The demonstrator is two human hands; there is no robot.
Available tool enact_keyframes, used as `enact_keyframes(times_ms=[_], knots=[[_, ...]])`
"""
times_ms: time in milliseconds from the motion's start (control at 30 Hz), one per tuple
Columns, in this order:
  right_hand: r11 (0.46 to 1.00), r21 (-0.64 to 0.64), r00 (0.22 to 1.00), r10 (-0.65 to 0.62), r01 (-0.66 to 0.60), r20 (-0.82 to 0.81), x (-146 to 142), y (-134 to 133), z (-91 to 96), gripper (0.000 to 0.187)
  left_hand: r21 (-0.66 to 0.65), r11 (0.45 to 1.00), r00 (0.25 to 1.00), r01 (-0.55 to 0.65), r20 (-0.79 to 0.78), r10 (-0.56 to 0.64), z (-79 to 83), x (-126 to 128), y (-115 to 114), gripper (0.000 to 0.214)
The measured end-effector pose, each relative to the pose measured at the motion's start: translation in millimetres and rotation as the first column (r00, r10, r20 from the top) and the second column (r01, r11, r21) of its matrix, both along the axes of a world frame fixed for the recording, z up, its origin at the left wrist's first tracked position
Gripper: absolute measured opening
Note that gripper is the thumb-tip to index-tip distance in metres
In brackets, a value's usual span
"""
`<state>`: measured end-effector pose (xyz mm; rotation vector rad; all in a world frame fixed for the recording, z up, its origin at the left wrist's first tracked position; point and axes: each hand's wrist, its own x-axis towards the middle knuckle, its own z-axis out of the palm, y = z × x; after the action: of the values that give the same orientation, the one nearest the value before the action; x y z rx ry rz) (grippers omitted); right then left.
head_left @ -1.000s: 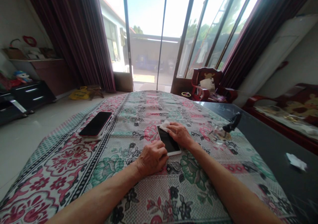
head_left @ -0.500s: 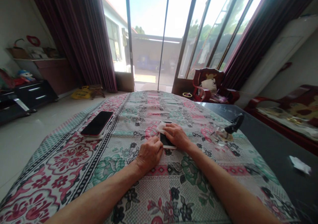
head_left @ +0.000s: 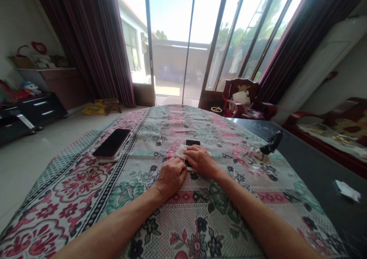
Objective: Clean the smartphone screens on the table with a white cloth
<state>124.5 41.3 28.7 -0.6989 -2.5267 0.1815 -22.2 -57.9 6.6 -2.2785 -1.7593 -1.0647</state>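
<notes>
My right hand [head_left: 202, 160] holds crumpled white tissue [head_left: 180, 152] against a white-edged black phone [head_left: 193, 142]; my left hand [head_left: 171, 175] curls, grip hidden.

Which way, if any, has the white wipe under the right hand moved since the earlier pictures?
Yes: judged against the black phone lying on the left, the white wipe has shifted left, closer to it, and slightly toward the person.
</notes>
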Motion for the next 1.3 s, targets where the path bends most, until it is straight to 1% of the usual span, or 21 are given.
enact_keyframes(times_ms=[67, 133, 200, 233, 300, 400, 467, 500, 533, 567, 633, 700, 767, 800, 867, 933, 1000, 1067, 1133, 1233, 1300], knots=[[0.992, -0.002, 0.992, -0.124, 0.124, -0.034, 9, 13, -2.5, 0.019, -0.01, 1.0, 1.0, -0.002, 0.01, 0.002, 0.1, 0, 0, 0.017], [0.968, 0.002, 0.966, -0.252, 0.253, -0.056, 18, 25, -5.7, 0.021, -0.013, 1.0, 0.999, -0.004, 0.033, 0.005, 0.3, 0, 0, 0.014], [0.944, 0.011, 0.942, -0.33, 0.331, -0.062, 23, 29, -7.8, 0.021, -0.012, 1.0, 0.999, -0.01, 0.054, 0.01, 0.4, 1, 0, 0.013], [0.94, 0.015, 0.939, -0.339, 0.341, -0.061, 23, 27, -8.0, 0.021, -0.012, 1.0, 0.998, -0.018, 0.062, 0.019, 0.4, 1, 0, 0.013], [0.956, 0.014, 0.954, -0.293, 0.295, -0.057, 18, 18, -6.6, 0.021, -0.012, 0.999, 0.996, -0.052, 0.069, 0.053, 0.8, 1, 0, 0.01], [0.995, 0.003, 0.994, -0.098, 0.098, -0.045, 4, -4, -1.7, 0.021, -0.022, 0.994, 0.992, -0.105, 0.063, 0.106, 1.7, 1, 0, 0.008], [1.0, -0.003, 0.999, 0.008, -0.008, -0.035, -2, -13, 1.1, 0.02, -0.031, 0.993, 0.992, -0.11, 0.056, 0.111, 2.2, 0, 0, 0.012], [0.999, -0.006, 0.999, 0.034, -0.034, -0.03, -3, -13, 1.7, 0.019, -0.036, 0.994, 0.993, -0.105, 0.055, 0.107, 2.2, -1, 0, 0.013], [0.999, -0.011, 0.999, 0.034, -0.035, -0.029, -1, -11, 1.5, 0.019, -0.038, 0.994, 0.993, -0.101, 0.053, 0.103, 2.1, -1, 0, 0.014], [1.0, -0.016, 0.999, 0.009, -0.009, -0.034, 2, -6, 0.7, 0.02, -0.04, 0.994, 0.994, -0.098, 0.052, 0.1, 1.9, -1, 0, 0.014], [0.995, -0.031, 0.993, -0.1, 0.098, -0.061, 12, 9, -2.9, 0.021, -0.043, 0.994, 0.994, -0.097, 0.052, 0.099, 1.4, -1, 1, 0.012], [0.975, -0.052, 0.971, -0.22, 0.216, -0.094, 22, 24, -7.5, 0.023, -0.043, 0.995, 0.994, -0.092, 0.051, 0.094, 1.0, -2, 1, 0.011], [0.961, -0.059, 0.954, -0.274, 0.269, -0.121, 28, 31, -11.1, 0.023, -0.043, 0.995, 0.995, -0.085, 0.053, 0.087, 1.1, -2, 1, 0.01], [0.962, -0.055, 0.953, -0.274, 0.269, -0.132, 29, 30, -11.9, 0.022, -0.045, 0.996, 0.995, -0.082, 0.055, 0.084, 1.3, -2, 2, 0.01], [0.974, -0.038, 0.963, -0.226, 0.223, -0.144, 25, 19, -11.8, 0.022, -0.053, 0.996, 0.995, -0.077, 0.062, 0.08, 1.7, -2, 2, 0.012], [0.989, -0.027, 0.978, -0.149, 0.146, -0.143, 20, 0, -10.2, 0.021, -0.062, 0.996, 0.995, -0.069, 0.073, 0.073, 1.8, -2, 2, 0.013], [0.994, -0.021, 0.983, -0.109, 0.107, -0.15, 17, -19, -9.2, 0.02, -0.065, 0.996, 0.994, -0.06, 0.087, 0.065, 1.5, -2, 2, 0.012], [0.996, -0.014, 0.985, -0.094, 0.093, -0.148, 20, -32, -10.1, 0.02, -0.067, 0.996, 0.994, -0.059, 0.093, 0.065, 0.9, -3, 2, 0.011], [0.992, -0.015, 0.979, -0.129, 0.128, -0.158, 27, -33, -12.9, 0.02, -0.078, 0.995, 0.993, -0.059, 0.094, 0.066, 0.3, -3, 2, 0.011], [0.965, -0.044, 0.945, -0.262, 0.258, -0.197, 39, -23, -17.6, 0.02, -0.092, 0.995, 0.994, -0.029, 0.1, 0.038, -0.2, -3, 3, 0.01], [0.949, -0.054, 0.926, -0.314, 0.31, -0.208, 41, -18, -18.9, 0.02, -0.085, 0.996, 0.995, 0.008, 0.103, 0.001, -0.3, -3, 3, 0.011]])
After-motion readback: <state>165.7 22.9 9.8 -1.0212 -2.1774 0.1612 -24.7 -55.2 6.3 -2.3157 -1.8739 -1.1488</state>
